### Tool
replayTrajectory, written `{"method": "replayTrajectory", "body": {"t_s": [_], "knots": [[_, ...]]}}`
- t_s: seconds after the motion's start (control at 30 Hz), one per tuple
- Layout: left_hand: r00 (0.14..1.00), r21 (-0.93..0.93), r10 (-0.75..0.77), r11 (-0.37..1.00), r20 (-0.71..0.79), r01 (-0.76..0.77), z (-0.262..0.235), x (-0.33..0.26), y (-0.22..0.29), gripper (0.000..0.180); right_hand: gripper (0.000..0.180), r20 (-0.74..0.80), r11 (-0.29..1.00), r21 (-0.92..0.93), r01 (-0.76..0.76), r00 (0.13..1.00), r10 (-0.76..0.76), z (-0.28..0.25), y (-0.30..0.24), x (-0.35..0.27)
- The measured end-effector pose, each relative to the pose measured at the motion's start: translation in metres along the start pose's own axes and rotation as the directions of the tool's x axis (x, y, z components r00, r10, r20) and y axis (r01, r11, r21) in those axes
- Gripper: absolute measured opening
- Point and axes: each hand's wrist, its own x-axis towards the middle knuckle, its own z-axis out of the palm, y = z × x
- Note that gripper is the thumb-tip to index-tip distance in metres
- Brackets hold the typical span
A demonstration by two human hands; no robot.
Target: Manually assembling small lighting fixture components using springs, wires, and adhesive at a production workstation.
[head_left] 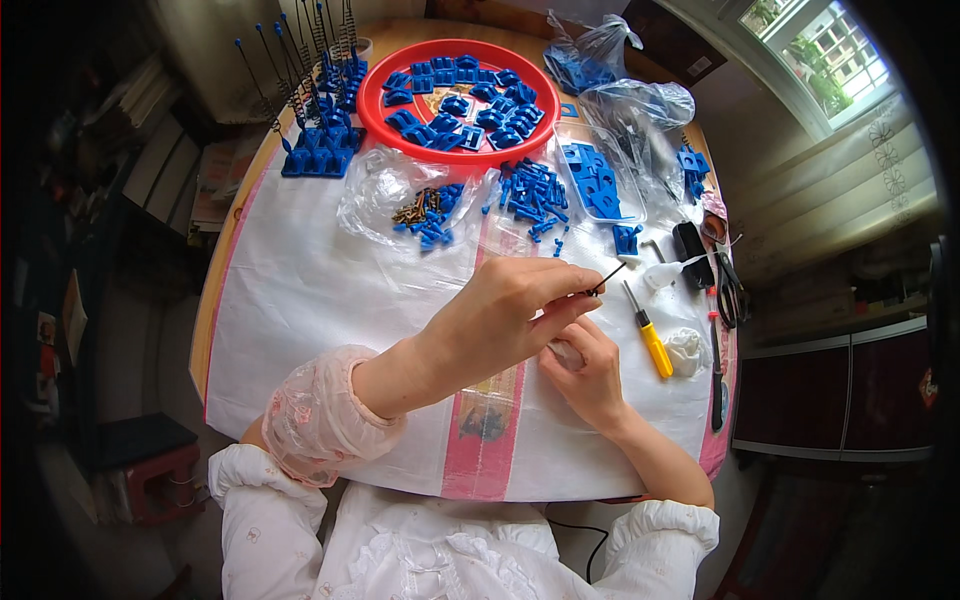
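Blue parts (528, 195) mostly loose; your left hand (500, 315) pinches a black pin (606, 279), right hand (590, 375) fingers curled beneath, grip unclear.

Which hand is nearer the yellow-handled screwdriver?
Right. The right hand lies on the cloth just left of the yellow-handled screwdriver, not touching it. The left hand is farther left, raised, its fingers pinching a thin black pin.

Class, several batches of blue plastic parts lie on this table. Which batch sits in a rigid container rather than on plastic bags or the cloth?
The batch in the round red tray at the table's far side; the other blue parts lie loose on clear bags or the cloth.
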Motion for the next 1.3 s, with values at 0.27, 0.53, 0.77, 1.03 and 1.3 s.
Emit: {"method": "replayTrajectory", "body": {"t_s": [0.27, 0.53, 0.77, 1.03, 1.3], "knots": [[1.0, 0.005, 0.004, 1.0, 0.002, -0.004, 0.001, 0.0, -0.001, 0.018, 0.016, -0.001, 1.0, 0.004, -0.008, 1.0, 0.008, 0.0, 0.001, -0.001], [1.0, 0.027, 0.009, 1.0, -0.005, -0.009, 0.001, 0.0, -0.001, 0.018, 0.014, -0.055, 1.0, -0.013, 0.009, 0.998, -0.01, -0.005, 0.0, 0.001], [0.999, 0.031, 0.03, 0.999, -0.024, -0.03, 0.002, 0.001, 0.0, 0.017, 0.012, -0.121, 0.997, -0.024, -0.075, 0.99, 0.072, -0.022, 0.011, 0.003], [0.999, -0.02, -0.029, 0.999, 0.015, 0.029, 0.0, 0.003, 0.006, 0.014, 0.009, 0.025, 0.932, -0.357, -0.058, 0.997, 0.072, -0.08, -0.011, 0.019], [0.997, 0.017, -0.058, 0.998, 0.041, 0.057, 0.0, 0.004, 0.011, 0.016, 0.008, 0.263, 0.825, -0.539, -0.173, 0.896, 0.359, -0.119, -0.016, 0.005]]}}
